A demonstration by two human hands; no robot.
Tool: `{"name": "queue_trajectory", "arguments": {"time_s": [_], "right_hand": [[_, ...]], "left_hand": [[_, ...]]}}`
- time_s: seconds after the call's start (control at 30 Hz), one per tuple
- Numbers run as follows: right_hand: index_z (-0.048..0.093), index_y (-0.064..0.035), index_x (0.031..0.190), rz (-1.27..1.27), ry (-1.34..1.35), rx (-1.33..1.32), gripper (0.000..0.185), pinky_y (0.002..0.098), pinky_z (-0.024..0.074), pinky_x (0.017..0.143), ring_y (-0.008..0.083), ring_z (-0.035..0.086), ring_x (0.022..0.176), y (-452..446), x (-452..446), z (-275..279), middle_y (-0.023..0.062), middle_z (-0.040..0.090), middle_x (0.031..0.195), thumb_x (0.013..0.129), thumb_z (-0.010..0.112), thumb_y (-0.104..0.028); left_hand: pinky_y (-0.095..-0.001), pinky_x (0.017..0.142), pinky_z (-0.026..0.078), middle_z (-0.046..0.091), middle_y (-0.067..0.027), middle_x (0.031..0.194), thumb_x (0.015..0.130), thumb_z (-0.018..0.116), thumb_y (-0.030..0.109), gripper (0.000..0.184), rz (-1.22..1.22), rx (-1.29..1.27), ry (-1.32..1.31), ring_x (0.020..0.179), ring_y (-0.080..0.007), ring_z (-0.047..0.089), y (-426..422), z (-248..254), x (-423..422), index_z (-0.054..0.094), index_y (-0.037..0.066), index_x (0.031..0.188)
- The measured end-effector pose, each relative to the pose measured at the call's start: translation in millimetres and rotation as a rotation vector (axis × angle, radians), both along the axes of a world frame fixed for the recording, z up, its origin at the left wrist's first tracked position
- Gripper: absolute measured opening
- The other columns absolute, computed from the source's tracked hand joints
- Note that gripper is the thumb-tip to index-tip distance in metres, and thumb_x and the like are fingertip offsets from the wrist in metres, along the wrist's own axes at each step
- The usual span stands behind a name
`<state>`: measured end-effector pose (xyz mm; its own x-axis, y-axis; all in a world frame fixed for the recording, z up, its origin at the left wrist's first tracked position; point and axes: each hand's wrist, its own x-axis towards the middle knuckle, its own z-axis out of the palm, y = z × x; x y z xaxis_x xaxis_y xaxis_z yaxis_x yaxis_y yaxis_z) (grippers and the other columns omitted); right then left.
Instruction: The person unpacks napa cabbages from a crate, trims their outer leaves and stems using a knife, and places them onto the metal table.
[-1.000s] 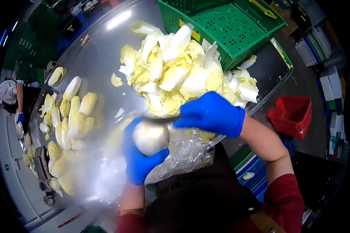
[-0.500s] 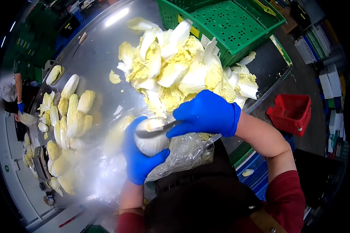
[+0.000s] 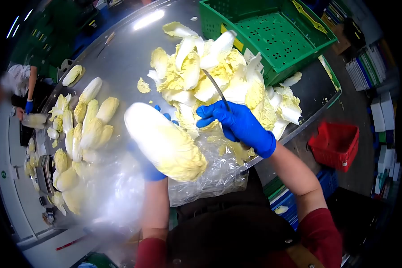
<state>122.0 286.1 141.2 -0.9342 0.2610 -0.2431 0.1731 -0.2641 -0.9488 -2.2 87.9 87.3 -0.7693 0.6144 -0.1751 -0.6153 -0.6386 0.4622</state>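
Note:
A whole napa cabbage (image 3: 163, 140), white at the base and pale yellow at the leafy end, lies tilted in my left hand (image 3: 152, 169). That blue-gloved hand is mostly hidden beneath it, with a few fingertips showing past its far side. My right hand (image 3: 243, 125), also gloved in blue, is closed around a knife (image 3: 216, 85). The curved blade points up and away, over a heap of loose cabbage leaves (image 3: 201, 71); the handle is hidden in the glove. Clear plastic film (image 3: 214, 165) lies crumpled under and beside the cabbage.
Several cabbages (image 3: 91, 129) lie on the metal table (image 3: 127, 53) at left. A green perforated crate (image 3: 277, 40) stands behind the leaf heap. Another knife (image 3: 108, 40) lies at the far edge. A red basket (image 3: 334, 145) is at right. A co-worker's gloved hand (image 3: 29, 106) shows far left.
The cabbage has turned from its cut base facing me to lying lengthwise across my left hand. The knife has left the base, and its blade now points away toward the leaves.

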Motion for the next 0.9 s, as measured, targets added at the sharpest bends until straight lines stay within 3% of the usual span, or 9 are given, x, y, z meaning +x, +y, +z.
{"name": "queue_trajectory", "arguments": {"time_s": [0.1,0.17,0.27,0.4,0.47,0.57,0.67,0.77,0.9], "right_hand": [[0.054,-0.0031,0.129,-0.031,0.023,-0.011,0.051,0.0189,0.0455,0.066,0.0039,0.058,0.091,-21,2,1,0.0081,0.066,0.113,0.085,0.071,-0.021],[0.039,-0.004,0.142,0.004,0.091,0.217,0.077,0.0249,0.0487,0.079,0.0108,0.059,0.104,-33,4,-1,0.0119,0.059,0.129,0.078,0.079,-0.019],[0.028,-0.0036,0.147,0.035,0.132,0.296,0.092,0.0314,0.0418,0.098,0.0183,0.046,0.125,-53,9,7,0.0164,0.045,0.141,0.074,0.082,-0.023],[0.025,-0.001,0.147,0.034,0.162,0.357,0.097,0.0359,0.034,0.109,0.0234,0.036,0.136,-69,9,6,0.0162,0.037,0.148,0.071,0.083,-0.02],[0.028,0.0001,0.146,-0.028,0.267,0.19,0.094,0.0358,0.0322,0.11,0.0231,0.035,0.136,-65,4,-7,0.015,0.035,0.149,0.072,0.083,-0.017],[0.031,-0.0008,0.145,-0.029,0.345,0.112,0.09,0.0352,0.0289,0.112,0.0187,0.034,0.136,-63,4,-12,0.0114,0.035,0.15,0.071,0.082,-0.011],[0.038,-0.0086,0.145,0.182,0.253,0.097,0.086,0.0258,0.0432,0.094,0.0138,0.04,0.129,-61,3,-6,0.0055,0.041,0.147,0.071,0.082,-0.011],[0.043,-0.0075,0.141,0.103,0.05,0.227,0.08,0.0254,0.0449,0.089,0.0146,0.048,0.121,-32,1,16,0.007,0.049,0.14,0.071,0.081,-0.013],[0.045,-0.0029,0.137,0.092,0.207,0.463,0.078,0.033,0.0465,0.094,0.0231,0.058,0.114,-43,-13,42,0.0164,0.056,0.13,0.073,0.08,-0.031]], "left_hand": [[-0.0474,0.092,0.047,0.052,-0.0169,0.129,0.075,0.064,0.062,0.095,0.095,-0.058,0.079,0.107,-0.0336,0.056,11,-27,-20,0.032,0.003,0.142],[-0.0435,0.094,0.047,0.05,-0.0157,0.131,0.084,0.057,0.051,0.08,0.146,-0.11,0.213,0.11,-0.0296,0.055,11,-32,-22,0.032,0.004,0.142],[-0.0377,0.1,0.043,0.044,-0.0141,0.139,0.099,0.044,0.031,0.053,0.116,-0.069,0.339,0.121,-0.0234,0.049,11,-18,-14,0.03,0.005,0.143],[-0.0456,0.112,0.027,0.03,-0.0174,0.149,0.091,0.025,0.068,0.084,0.102,-0.094,0.104,0.135,-0.031,0.034,7,-1,-5,0.022,0.006,0.148],[-0.0504,0.114,0.022,0.026,-0.0183,0.151,0.079,0.051,0.066,0.095,0.095,0.002,0.075,0.138,-0.0357,0.027,-2,10,3,0.022,0.008,0.148],[-0.0538,0.113,0.024,0.026,-0.0179,0.151,0.072,0.065,0.068,0.108,0.134,0.009,0.122,0.138,-0.0397,0.026,-1,17,7,0.018,0.01,0.149],[-0.0565,0.105,0.036,0.029,-0.0191,0.149,0.071,0.069,0.064,0.105,0.139,0.119,0.137,0.131,-0.0396,0.038,-3,8,6,0.018,0.017,0.15],[-0.0572,0.102,0.04,0.032,-0.0199,0.148,0.069,0.076,0.056,0.104,0.01,0.028,0.199,0.126,-0.0395,0.045,-19,-1,5,0.02,0.021,0.149],[-0.0463,0.097,0.047,0.05,-0.0201,0.133,0.065,0.082,0.048,0.105,-0.116,-0.217,0.45,0.116,-0.034,0.055,-12,5,21,0.03,0.0,0.142]]}}
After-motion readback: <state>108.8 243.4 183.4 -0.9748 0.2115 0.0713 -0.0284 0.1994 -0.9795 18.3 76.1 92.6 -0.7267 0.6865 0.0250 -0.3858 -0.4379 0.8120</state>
